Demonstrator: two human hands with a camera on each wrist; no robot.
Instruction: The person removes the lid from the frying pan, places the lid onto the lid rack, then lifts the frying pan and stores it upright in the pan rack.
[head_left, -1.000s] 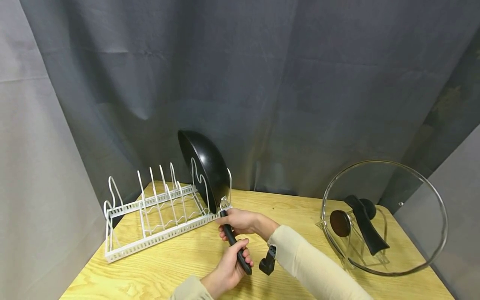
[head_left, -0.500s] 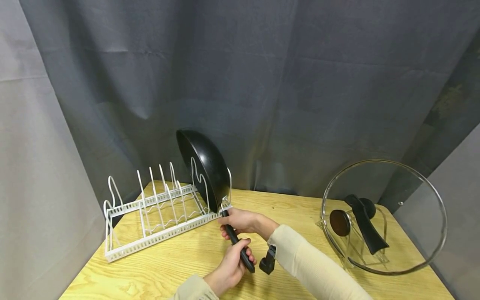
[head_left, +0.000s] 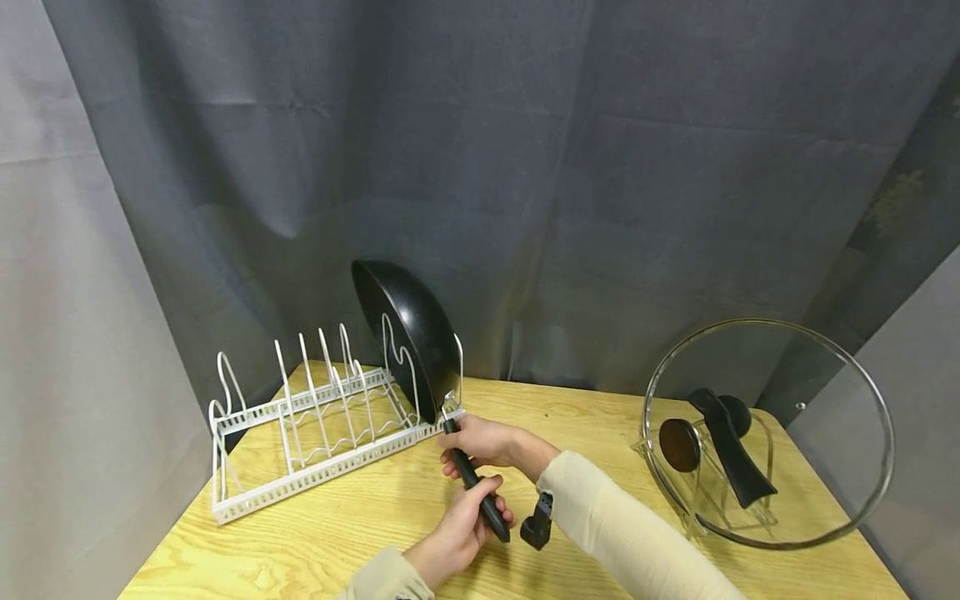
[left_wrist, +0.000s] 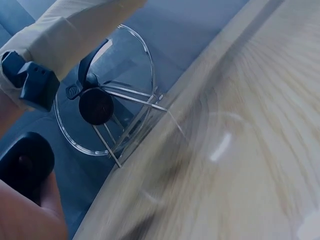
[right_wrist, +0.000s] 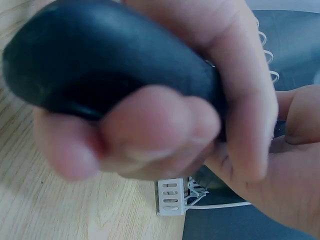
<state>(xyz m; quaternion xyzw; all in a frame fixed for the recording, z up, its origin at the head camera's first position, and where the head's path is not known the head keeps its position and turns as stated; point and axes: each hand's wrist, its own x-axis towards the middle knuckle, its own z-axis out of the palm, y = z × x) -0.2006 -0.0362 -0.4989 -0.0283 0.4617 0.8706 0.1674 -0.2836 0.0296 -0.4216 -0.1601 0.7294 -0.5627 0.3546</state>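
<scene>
A black wok [head_left: 429,333] stands on its edge in the right end of the white wire pan rack [head_left: 330,473], tilted, with its handle [head_left: 467,469] sloping down toward the front. My right hand [head_left: 487,440] grips the upper handle close to the metal joint, fingers showing beneath it. Lower down, my left hand [head_left: 463,527] wraps around the handle near its rounded end. In the right wrist view the handle end [right_wrist: 100,50] fills the upper left, with curled fingers [right_wrist: 150,120] around it. The left wrist view catches only part of that hand.
At the right, a large glass lid [head_left: 890,450] with a black grip [head_left: 731,450] leans upright in a wire stand, with a brown round knob [head_left: 679,445] beside the grip. Several upright white dividers rise from the rack's left part. A grey curtain [head_left: 637,208] hangs behind the table.
The wok has tipped very slightly to the left at its top. The handle's end and my left hand have shifted slightly right and up; both hands keep their grip.
</scene>
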